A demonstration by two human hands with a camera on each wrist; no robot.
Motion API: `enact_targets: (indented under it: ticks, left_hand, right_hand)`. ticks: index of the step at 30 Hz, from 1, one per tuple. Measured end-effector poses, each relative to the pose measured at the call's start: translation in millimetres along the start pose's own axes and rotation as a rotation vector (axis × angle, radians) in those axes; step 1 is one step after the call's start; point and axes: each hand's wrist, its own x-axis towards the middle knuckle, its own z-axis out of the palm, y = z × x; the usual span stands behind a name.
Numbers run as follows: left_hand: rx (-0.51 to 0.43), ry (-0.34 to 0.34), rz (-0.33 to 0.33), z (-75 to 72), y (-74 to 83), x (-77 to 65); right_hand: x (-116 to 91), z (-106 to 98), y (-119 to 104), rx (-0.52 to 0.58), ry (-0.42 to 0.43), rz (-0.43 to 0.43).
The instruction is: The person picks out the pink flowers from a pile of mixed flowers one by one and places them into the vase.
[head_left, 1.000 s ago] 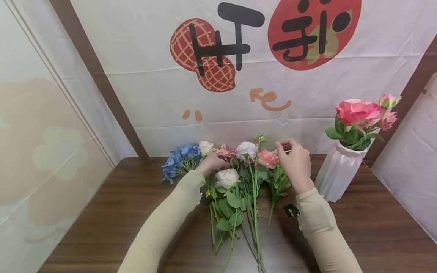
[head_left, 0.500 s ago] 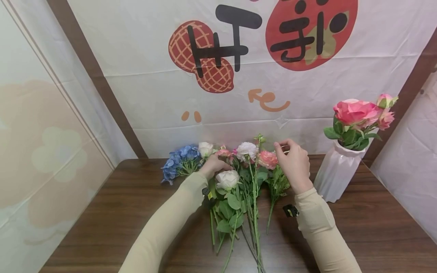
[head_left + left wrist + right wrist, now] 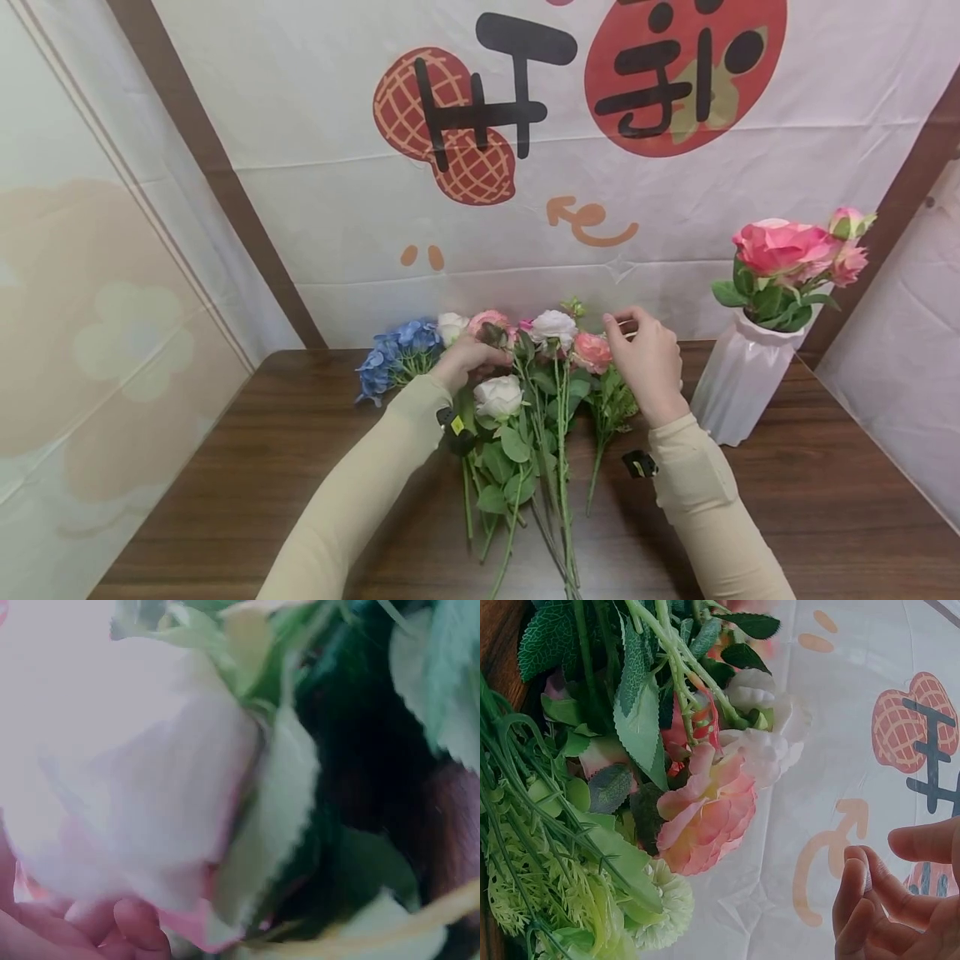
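My left hand [image 3: 467, 360] reaches into a spread of long-stemmed artificial flowers and pinches a pink flower [image 3: 487, 320] just below its bloom. A white rose [image 3: 498, 396] lies below that hand; a large white bloom [image 3: 150, 750] fills much of the left wrist view, hiding most of the grip, with curled fingers [image 3: 139, 926] at its lower edge. My right hand [image 3: 648, 358] hovers beside a coral-pink flower [image 3: 592, 352] and touches nothing. In the right wrist view its fingers are loosely bent, with a gap between thumb and fingertips.
Blue hydrangea [image 3: 405, 350] lies left of the bunch, and a white peony [image 3: 553, 327] lies at its back. Green filler sprigs [image 3: 612, 400] sit on the right. A white vase [image 3: 750, 379] holding pink roses [image 3: 787, 247] stands on the wooden table [image 3: 285, 467] before a printed curtain.
My left hand has taken hold of the pink flower and raised it slightly, so more of its bloom shows. The white peony has shifted a little right. My right hand stays put.
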Motion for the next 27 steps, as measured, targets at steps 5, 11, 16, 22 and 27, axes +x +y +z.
enact_targets:
  ticks: [5,11,16,22,27]
  left_hand:
    - [0.067,-0.009,0.01,2.0,10.4,-3.1]
    - [0.051,-0.036,0.019,3.5,19.3,-10.3]
    - [-0.04,-0.039,0.021,3.6,27.1,-16.9]
    - [-0.089,-0.004,0.119,4.0,38.9,-25.3]
    - [-0.036,0.044,0.209,5.2,42.5,-29.5]
  right_hand:
    - [-0.6,0.4,0.0,0.001,-0.003,-0.002]
    - [-1.0,3.0,-1.0,0.004,-0.014,-0.019]
    - [-1.7,4.3,-2.7,0.009,-0.013,-0.032]
    - [-3.0,5.7,-4.6,0.016,-0.019,-0.053]
    - [-3.5,6.5,-4.6,0.009,-0.014,-0.069]
